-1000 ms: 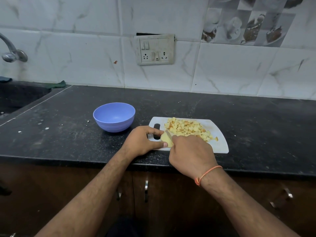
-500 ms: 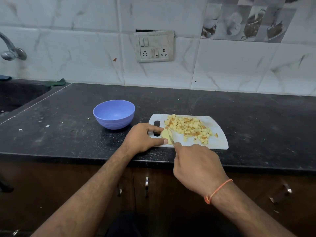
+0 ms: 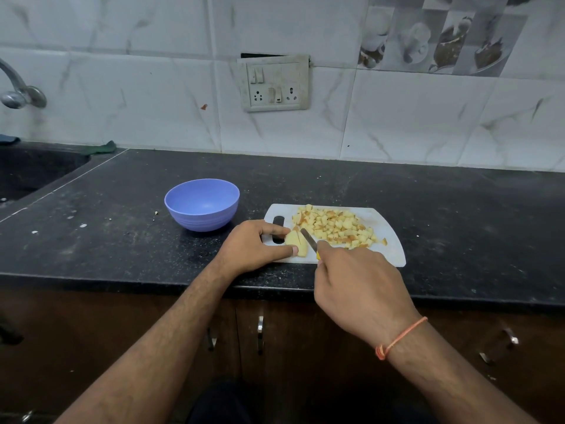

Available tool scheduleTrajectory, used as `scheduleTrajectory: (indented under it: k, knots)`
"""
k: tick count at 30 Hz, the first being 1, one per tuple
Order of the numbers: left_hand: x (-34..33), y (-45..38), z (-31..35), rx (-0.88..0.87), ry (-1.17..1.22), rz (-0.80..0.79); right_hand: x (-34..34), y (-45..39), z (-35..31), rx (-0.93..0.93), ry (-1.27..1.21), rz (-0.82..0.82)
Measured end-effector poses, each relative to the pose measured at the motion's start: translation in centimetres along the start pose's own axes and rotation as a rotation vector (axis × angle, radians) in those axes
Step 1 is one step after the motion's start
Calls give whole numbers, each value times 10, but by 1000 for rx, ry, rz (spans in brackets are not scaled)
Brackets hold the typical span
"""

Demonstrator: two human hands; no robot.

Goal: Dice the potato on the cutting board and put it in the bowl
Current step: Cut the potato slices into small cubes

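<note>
A white cutting board [image 3: 388, 240] lies on the black counter with a pile of diced potato [image 3: 334, 226] on its middle. At the board's left end, my left hand [image 3: 253, 246] pinches a pale uncut potato piece [image 3: 296, 242] between thumb and forefinger. My right hand [image 3: 357, 286] grips a small knife [image 3: 308, 240] with a yellow handle, its blade laid against that piece. A blue bowl [image 3: 201, 206] stands just left of the board and holds nothing.
The black counter [image 3: 458, 228] stretches to the right, its front edge under my wrists. A dark sink [image 3: 27, 172] with a tap [image 3: 18, 93] lies at far left. A switch panel [image 3: 273, 84] sits on the tiled wall. Crumbs dot the counter left of the bowl.
My right hand has drawn back toward me, pulling the knife along the potato piece. My left hand keeps its hold on the piece.
</note>
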State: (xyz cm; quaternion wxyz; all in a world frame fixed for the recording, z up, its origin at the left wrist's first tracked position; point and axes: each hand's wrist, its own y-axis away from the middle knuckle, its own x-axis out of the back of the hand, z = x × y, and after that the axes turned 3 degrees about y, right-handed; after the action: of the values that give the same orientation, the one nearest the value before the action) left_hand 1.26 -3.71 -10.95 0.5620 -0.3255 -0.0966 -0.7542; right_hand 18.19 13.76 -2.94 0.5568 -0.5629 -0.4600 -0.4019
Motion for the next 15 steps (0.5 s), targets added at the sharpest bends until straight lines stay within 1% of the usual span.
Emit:
scheduleTrajectory:
  k: [9,15]
  knots:
    - [1,-1,-1,7,25,12,-15,-26,-10,10,-9,24]
    - [-2,-2,-3,24,56,31,-27,-29,-18,6,48,-23]
